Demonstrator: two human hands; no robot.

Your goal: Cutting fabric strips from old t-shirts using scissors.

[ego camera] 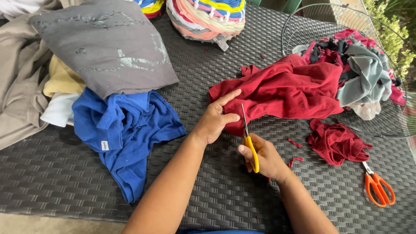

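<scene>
The crumpled dark red cotton garment (286,89) lies near the middle of the dark woven wicker bench (208,182), its right part touching the rim of a round wire basket (303,26) that holds a tangle of grey, red, pink and white cloth scraps (364,73). The left hand (214,119) rests flat on the near left edge of the red garment, fingers stretched out and thumb spread, pressing the fabric down. The right hand (264,158) is closed around the handles of a pair of yellow-handled scissors (249,143), whose blades point away from the person and stand slightly apart at the hem of the red cloth, just beside the left hand's fingers. A smaller wad of the same dark red fabric (336,141) sits to the right, near the basket, with a few thin red snippets (295,161) between it and the right hand. A second pair of scissors with orange handles (379,186) lies on the bench further right, untouched. To the left lies a rumpled bright blue polo shirt (123,130), partly under a grey printed T-shirt (106,43) piled on beige, yellow and white garments (26,73). At the far edge sits a thick multicoloured braided cloth coil (208,17).
</scene>
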